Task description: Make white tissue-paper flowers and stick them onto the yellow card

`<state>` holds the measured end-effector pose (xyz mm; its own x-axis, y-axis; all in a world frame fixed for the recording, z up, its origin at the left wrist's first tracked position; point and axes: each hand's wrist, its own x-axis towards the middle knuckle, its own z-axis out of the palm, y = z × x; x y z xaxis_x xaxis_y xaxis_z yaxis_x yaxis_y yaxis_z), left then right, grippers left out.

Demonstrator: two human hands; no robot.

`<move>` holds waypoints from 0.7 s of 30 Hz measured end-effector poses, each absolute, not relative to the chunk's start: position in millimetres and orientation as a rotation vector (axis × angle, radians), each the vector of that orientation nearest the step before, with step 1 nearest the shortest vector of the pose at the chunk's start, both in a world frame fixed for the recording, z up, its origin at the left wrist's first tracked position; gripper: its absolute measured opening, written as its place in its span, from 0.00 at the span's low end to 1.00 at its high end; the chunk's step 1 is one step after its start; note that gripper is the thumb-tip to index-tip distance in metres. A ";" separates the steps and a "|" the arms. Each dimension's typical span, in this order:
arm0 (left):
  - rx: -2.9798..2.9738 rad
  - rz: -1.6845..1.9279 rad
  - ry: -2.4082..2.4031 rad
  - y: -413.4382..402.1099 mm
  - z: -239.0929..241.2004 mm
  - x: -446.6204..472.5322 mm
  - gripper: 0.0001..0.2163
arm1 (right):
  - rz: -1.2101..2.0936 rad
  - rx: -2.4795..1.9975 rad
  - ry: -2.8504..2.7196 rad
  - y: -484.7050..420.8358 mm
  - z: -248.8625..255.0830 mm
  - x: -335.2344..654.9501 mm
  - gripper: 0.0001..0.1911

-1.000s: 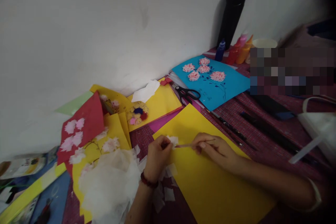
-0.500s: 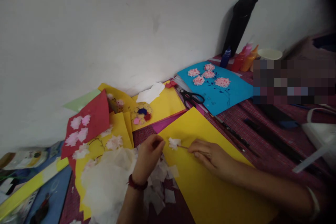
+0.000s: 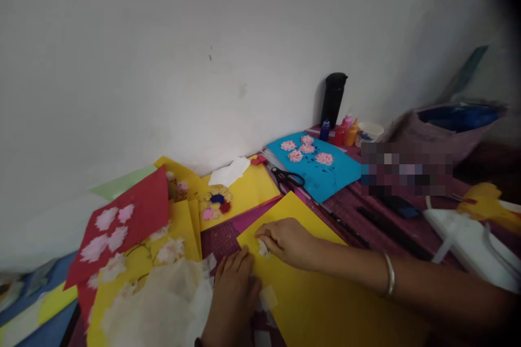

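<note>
Yellow rectangular paper sheet has open room on its near part; left hand at its left edge, narrowed right hand touching crumpled white tissue inside that edge; grips unclear

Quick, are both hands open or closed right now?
Left hand: by the yellow sheet; can't tell if open or holding anything.
Right hand: closed at the crumpled white paper; a grip on it can't be confirmed.
</note>
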<state>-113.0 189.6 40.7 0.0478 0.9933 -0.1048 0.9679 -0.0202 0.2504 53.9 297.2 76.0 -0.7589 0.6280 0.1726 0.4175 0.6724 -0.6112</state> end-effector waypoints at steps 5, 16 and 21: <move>2.142 0.170 2.018 190.2 36.0 -118.8 0.15 | 0.835 -0.942 -2.348 286.1 65.6 60.2 0.14; 2.142 0.428 2.053 178.9 57.6 -109.2 0.11 | 1.244 -0.727 -2.021 249.6 76.4 127.2 0.15; 1.878 0.742 2.373 147.9 92.4 -115.4 0.10 | 1.891 -0.480 -1.669 212.9 88.0 154.5 0.15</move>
<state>-115.4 147.9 92.4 -0.2731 0.9241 0.2674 0.9117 0.1599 0.3785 154.5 212.9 88.0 -0.7751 0.6238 0.1003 -0.1770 -0.0621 -0.9823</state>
